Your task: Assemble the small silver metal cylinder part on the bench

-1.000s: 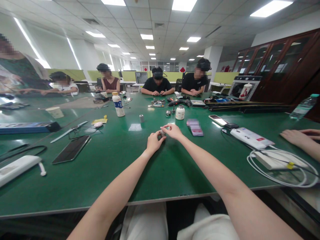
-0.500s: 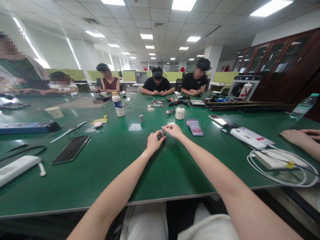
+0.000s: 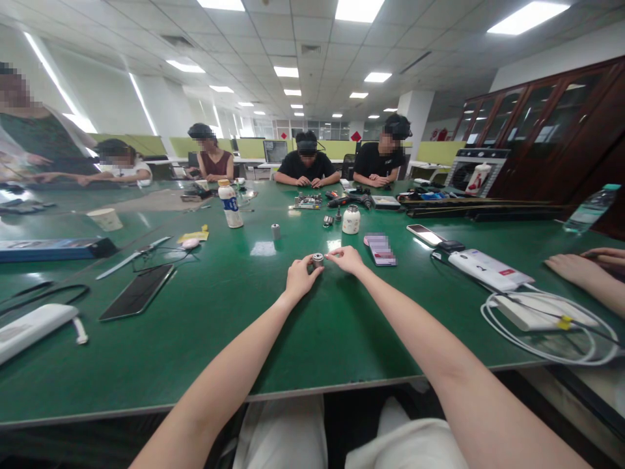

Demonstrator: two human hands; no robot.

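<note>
The left hand (image 3: 299,277) and right hand (image 3: 347,259) run into bare forearms, and pale off-white trousers (image 3: 283,430) cover the legs.

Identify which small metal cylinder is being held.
The nearer cylinder, gripped by the left hand, right hand beside it; the other cylinder stands alone farther back.

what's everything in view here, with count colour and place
table: one, green, fills the foreground
held metal cylinder: one, silver, between the hands
second metal cylinder: one, silver, farther back
drink bottle: one, white, blue label, left of centre
jar: one, white, centre back
phones: three, one dark at left, two right of centre
power strip: one, white, right
coiled cable: one, white, right front
paper cup: one, cream, left back
co-workers: five, far and left sides
neighbour's hands: two, right edge
left hand: one, grips the held metal cylinder
right hand: one, fingertips beside its top
</note>
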